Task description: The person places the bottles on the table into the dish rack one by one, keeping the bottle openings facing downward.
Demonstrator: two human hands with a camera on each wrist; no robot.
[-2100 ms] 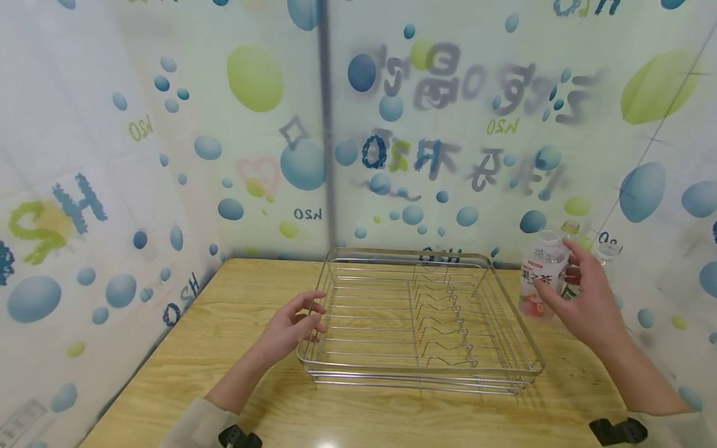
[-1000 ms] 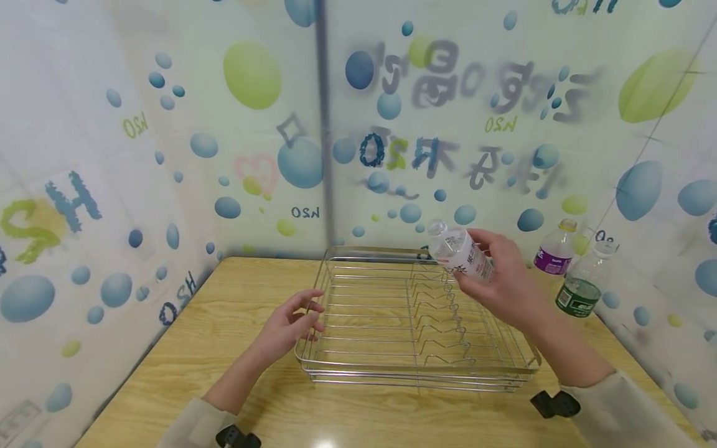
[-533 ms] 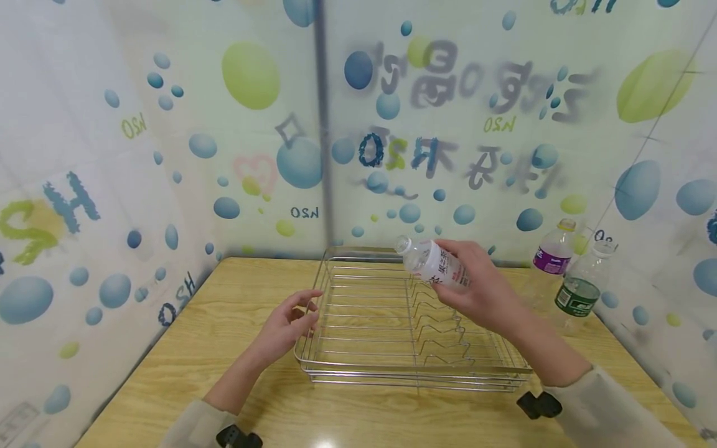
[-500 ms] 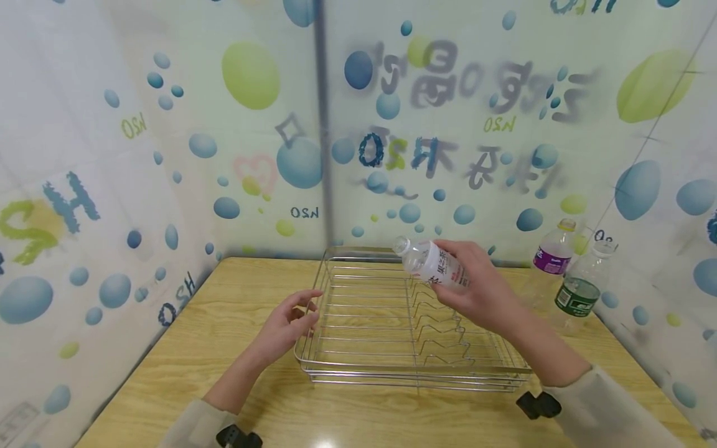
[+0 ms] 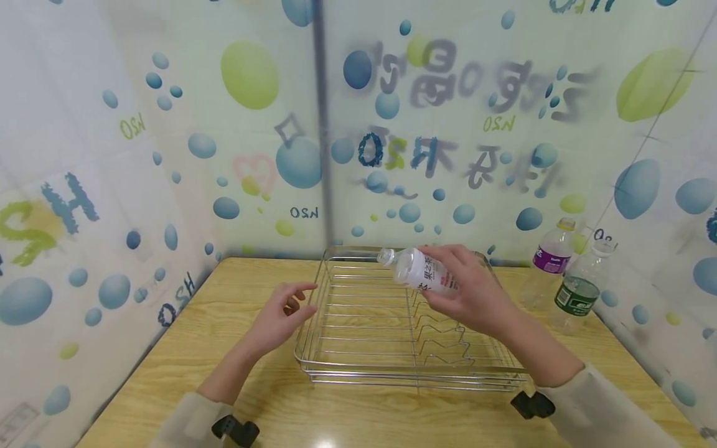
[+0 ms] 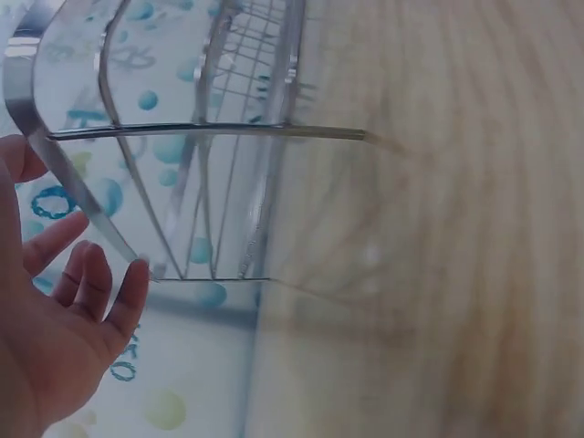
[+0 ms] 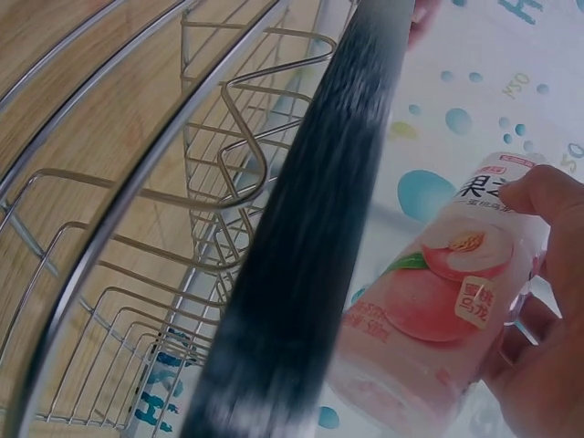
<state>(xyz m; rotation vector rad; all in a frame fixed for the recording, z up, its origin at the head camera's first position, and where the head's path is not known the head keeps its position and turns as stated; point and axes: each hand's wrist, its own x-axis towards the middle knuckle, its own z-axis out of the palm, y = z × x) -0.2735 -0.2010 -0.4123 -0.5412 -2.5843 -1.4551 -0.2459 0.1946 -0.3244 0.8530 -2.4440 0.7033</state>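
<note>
1. Right hand [image 5: 470, 289] has a firm grip around a clear plastic bottle with a white-and-pink peach label [image 5: 430, 274]. It's tipped over, neck pointing left, and from the head view it's above the back part of the silver wire dish rack [image 5: 417, 369].
2. Left hand [image 5: 280, 317] isn't holding anything. Fingers are loosely bent beside the rack's left rim; can't tell if they're touching it.
3. So I'd call this the carry-over step, bottle not set down.
4. Next move, imo, calls for lowering it clear of the wire dividers, grip kept till it's supported.
5. Clear bottles with a purple label [image 5: 551, 260] and a green label [image 5: 577, 295] stand right of the rack.
</note>
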